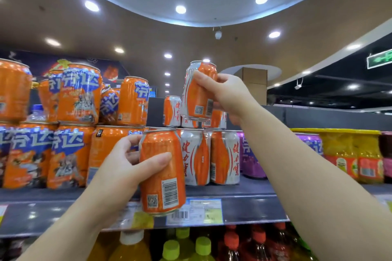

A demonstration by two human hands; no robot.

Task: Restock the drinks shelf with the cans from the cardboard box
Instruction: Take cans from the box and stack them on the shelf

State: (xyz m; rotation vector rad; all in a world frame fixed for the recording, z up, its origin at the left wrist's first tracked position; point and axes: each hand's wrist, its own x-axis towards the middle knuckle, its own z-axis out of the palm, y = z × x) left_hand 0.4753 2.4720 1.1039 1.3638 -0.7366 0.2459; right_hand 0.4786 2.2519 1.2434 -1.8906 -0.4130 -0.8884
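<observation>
Two orange-and-white cans in the hands, both in front of the drinks shelf (pixel 244 205). Upper can (pixel 199 91) held upright and raised by the right hand (pixel 229 95), fingers and thumb curled round its right side, bottom just above the second tier of the same cans (pixel 172 111) standing at the middle of the shelf. Lower can (pixel 162 171) gripped by the left hand (pixel 125 161), thumb pressed across its front and fingers wrapped behind, slightly tilted, hanging before the front edge of the shelf and covering part of the price label (pixel 195 211) on that edge. Behind the lower can, bottom row of orange-and-white cans (pixel 224 157) standing upright, touching each other. Toward the left end of the shelf, orange cans with blue lettering (pixel 70 154) stacked in two tiers. Toward the right end, purple cans (pixel 252 163), then yellow packages (pixel 350 150). Below the shelf, bottles with green caps (pixel 203 246) and red caps (pixel 254 237). Above, a ceiling with round lights (pixel 180 9). Cardboard box not visible.
</observation>
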